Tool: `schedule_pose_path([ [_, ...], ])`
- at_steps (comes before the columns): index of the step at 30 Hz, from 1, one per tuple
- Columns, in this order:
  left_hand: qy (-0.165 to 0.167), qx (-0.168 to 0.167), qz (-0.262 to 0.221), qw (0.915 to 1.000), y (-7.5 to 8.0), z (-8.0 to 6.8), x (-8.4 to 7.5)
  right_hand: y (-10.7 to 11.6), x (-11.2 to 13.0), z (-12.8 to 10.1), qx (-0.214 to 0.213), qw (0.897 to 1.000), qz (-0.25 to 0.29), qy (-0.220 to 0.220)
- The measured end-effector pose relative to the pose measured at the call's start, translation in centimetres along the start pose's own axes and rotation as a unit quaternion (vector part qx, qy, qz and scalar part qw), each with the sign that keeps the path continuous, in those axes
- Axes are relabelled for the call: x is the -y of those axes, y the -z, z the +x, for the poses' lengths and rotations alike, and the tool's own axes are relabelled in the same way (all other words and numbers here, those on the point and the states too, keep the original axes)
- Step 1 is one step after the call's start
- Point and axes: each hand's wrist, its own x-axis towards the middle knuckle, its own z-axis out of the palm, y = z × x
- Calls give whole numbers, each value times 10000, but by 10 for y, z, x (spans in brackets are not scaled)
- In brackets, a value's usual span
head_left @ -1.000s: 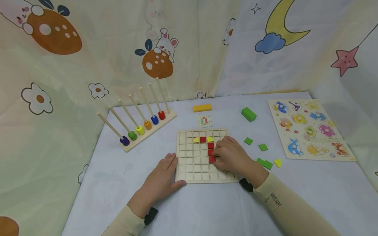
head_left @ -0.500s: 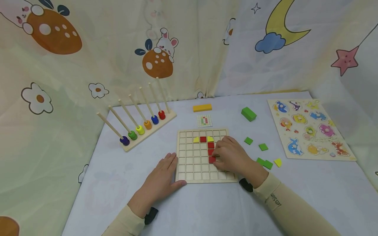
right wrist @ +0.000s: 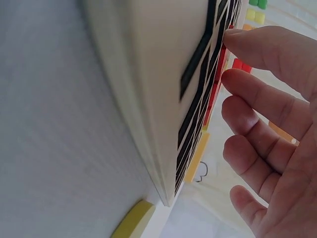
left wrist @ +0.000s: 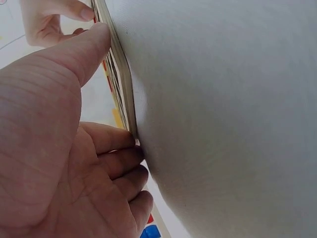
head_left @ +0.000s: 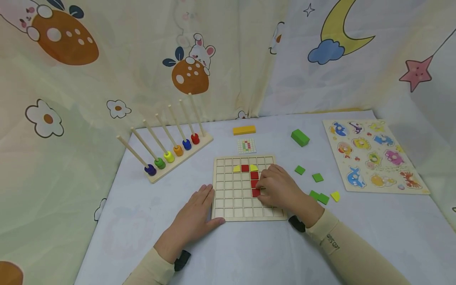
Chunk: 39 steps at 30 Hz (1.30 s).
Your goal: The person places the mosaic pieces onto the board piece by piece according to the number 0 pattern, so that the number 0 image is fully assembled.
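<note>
My left hand (head_left: pixel 194 213) lies with straight fingers along the left side of a wooden grid board (head_left: pixel 228 213), its thumb at the front edge. In the left wrist view its fingertips touch the board's side. My right hand (head_left: pixel 279 188) is over the board's right half. Thumb and index finger straddle the nearest red square tile (head_left: pixel 255 193) in a column of three, pinching it at the board's surface. Above that column sits a yellow quarter-round tile (head_left: pixel 253 168), with another red tile (head_left: pixel 244 168) and a yellow one (head_left: pixel 236 169) to its left.
Loose green tiles (head_left: pixel 318 177) and a yellow piece (head_left: pixel 335 196) lie right of the board. Behind it are a small pattern card (head_left: pixel 246 146) and a yellow block (head_left: pixel 244 130). A peg stand with beads (head_left: pixel 178 158), green block (head_left: pixel 300 137) and animal puzzle (head_left: pixel 374 158) surround it.
</note>
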Motion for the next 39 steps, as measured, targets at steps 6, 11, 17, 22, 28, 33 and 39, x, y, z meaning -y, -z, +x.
schedule_pose_path([
  [6,0,2,10,10000,0,0,-1,0,0,-1,16,10000,17,-61],
  [11,-22,5,2,10000,0,1,-1,1,0,-2,-40,10000,32,-76],
  [17,-33,1,28,10000,0,1,-1,1,0,-2,-40,9999,57,-112],
  [22,-57,-17,-1,10000,0,1,0,4,0,-3,-117,9996,118,-240],
  [28,-56,-2,-16,10000,-1,1,0,13,-3,-8,-390,9983,275,-344],
  [33,-57,14,-6,10000,-1,1,0,19,-8,-14,-428,9979,253,-414],
  [39,-75,-76,-13,9999,0,0,0,31,-14,-20,-419,9968,163,-661],
])
